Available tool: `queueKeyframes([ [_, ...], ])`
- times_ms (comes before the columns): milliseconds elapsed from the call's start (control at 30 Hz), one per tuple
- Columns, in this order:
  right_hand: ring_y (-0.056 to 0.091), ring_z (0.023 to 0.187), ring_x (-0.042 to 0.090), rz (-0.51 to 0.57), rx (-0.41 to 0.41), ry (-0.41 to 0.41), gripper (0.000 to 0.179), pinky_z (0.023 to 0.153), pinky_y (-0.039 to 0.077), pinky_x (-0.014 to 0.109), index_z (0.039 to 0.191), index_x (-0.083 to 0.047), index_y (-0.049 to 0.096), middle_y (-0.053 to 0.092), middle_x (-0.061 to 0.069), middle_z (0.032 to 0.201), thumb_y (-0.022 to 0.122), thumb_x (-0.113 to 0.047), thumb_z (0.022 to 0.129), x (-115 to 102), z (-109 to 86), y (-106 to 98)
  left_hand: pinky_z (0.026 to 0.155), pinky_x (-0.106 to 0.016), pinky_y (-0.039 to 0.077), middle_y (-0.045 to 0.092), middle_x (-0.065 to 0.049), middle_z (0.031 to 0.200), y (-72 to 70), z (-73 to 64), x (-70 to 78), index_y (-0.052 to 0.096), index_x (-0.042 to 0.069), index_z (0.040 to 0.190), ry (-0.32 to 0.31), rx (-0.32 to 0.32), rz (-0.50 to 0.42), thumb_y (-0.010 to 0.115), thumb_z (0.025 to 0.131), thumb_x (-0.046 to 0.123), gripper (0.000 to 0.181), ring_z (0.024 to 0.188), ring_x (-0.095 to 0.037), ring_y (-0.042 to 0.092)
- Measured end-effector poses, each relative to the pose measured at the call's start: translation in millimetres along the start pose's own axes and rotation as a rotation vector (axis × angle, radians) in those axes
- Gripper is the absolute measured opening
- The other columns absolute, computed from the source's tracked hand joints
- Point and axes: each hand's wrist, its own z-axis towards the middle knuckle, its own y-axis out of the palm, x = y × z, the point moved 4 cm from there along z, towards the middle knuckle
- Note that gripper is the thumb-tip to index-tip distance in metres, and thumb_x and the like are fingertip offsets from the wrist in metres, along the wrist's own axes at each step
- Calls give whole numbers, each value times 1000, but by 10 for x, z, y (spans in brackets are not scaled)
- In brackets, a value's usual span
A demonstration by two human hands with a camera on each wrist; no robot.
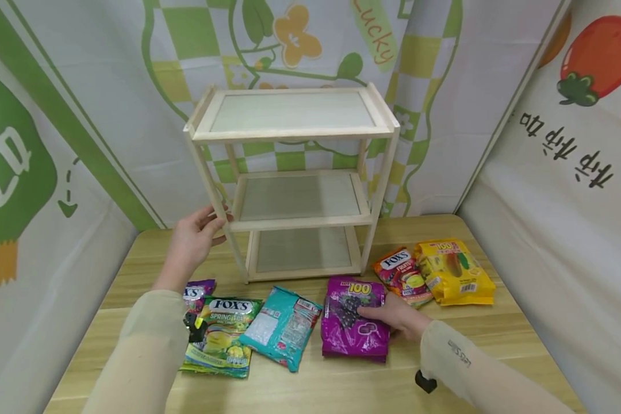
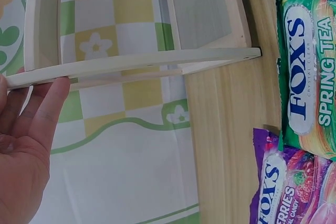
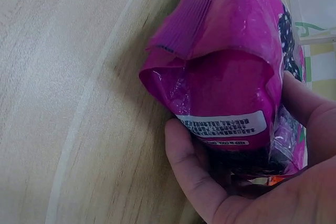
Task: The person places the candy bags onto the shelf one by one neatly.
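Note:
A white three-tier shelf rack [image 1: 295,221] stands on the wooden table. My left hand [image 1: 194,238] holds its left front post near the middle tier; in the left wrist view the fingers [image 2: 44,111] pass behind the post and the thumb shows only at the left edge. With my right hand [image 1: 395,315] I grip a purple candy bag [image 1: 349,339] with a grape picture by its right side, in front of the rack. The right wrist view shows the thumb [image 3: 302,98] on the bag's printed face and a finger [image 3: 184,150] under its other side, near the tabletop.
Left of the purple bag lie a teal bag [image 1: 282,325], a green Fox's Spring Tea bag [image 1: 219,339] and a purple Fox's berries bag [image 2: 294,187]. An orange Fox's Fruits bag [image 1: 401,276] and a yellow bag [image 1: 452,273] lie right. Printed curtains [image 1: 434,172] surround the table [image 1: 502,345].

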Motion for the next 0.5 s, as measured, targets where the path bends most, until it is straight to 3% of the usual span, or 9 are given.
queueKeyframes([
  [500, 70, 93, 31, -41, 45, 40, 91, 77, 65, 42, 143, 15, 31, 58, 28, 121, 81, -38, 88, -8, 16, -7, 91, -31, 59, 63, -23, 136, -3, 6, -18, 50, 5, 150, 4, -1, -8, 50, 110, 18, 42, 133, -38, 55],
])
